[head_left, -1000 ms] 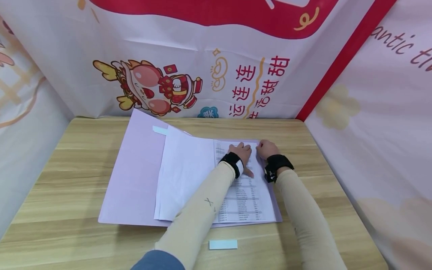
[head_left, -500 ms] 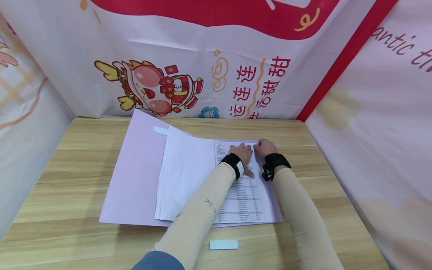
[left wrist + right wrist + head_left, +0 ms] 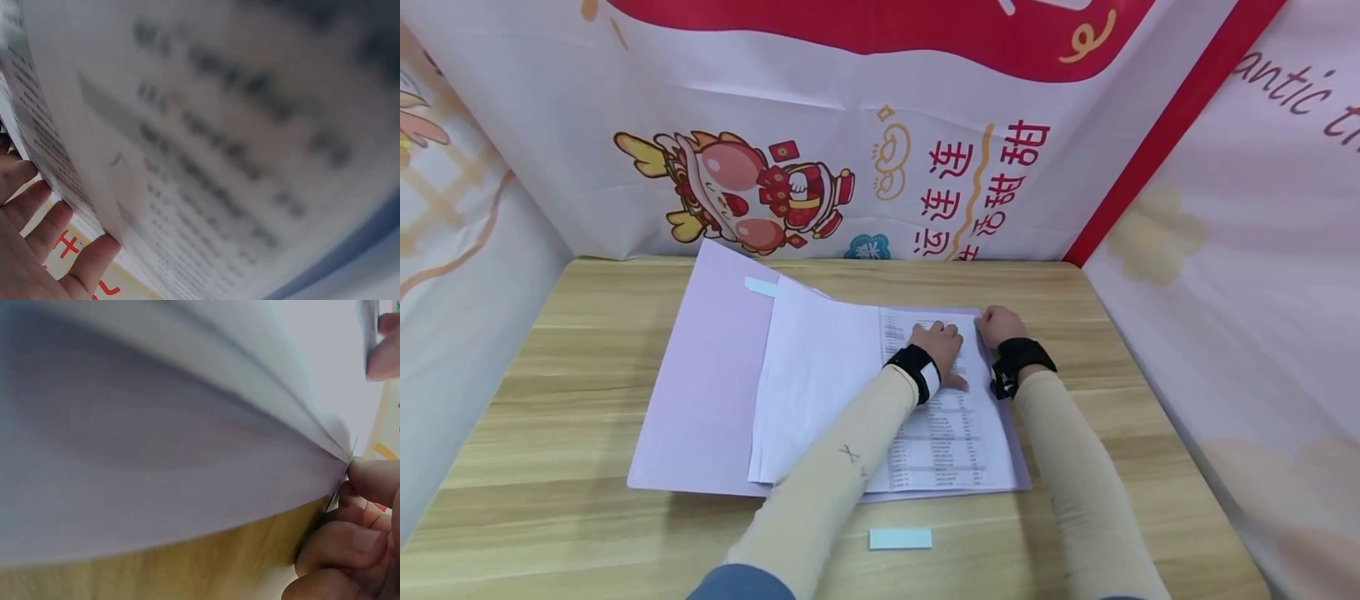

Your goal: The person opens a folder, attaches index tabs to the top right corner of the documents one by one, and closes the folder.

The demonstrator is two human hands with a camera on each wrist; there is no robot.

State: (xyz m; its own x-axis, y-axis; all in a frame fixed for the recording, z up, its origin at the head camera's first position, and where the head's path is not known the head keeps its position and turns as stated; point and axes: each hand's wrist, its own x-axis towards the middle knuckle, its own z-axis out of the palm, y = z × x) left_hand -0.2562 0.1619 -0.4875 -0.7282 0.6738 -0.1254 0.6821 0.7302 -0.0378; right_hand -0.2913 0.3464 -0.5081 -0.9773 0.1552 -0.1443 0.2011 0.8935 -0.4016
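A lilac folder (image 3: 700, 400) lies spread out with white sheets inside, its left cover raised. My left hand (image 3: 938, 346) rests with spread fingers on the printed sheet (image 3: 943, 450) on the right side. In the left wrist view its fingertips (image 3: 103, 247) touch the print. At the folder's upper right corner my right hand (image 3: 1000, 325) pinches the paper edge (image 3: 334, 450) between thumb and curled fingers. A thin greenish edge (image 3: 355, 447) shows at those fingertips in the right wrist view; what it belongs to I cannot tell.
A light-blue paper strip (image 3: 900, 538) lies on the wooden table (image 3: 550, 433) in front of the folder. Another light-blue strip (image 3: 762, 287) sticks out near the top of the left pages. Printed cloth (image 3: 820, 75) hangs behind and at both sides.
My right hand has shifted a little left and then back right along the folder's upper corner. The left hand stays on the sheet. The head view has tilted slightly.
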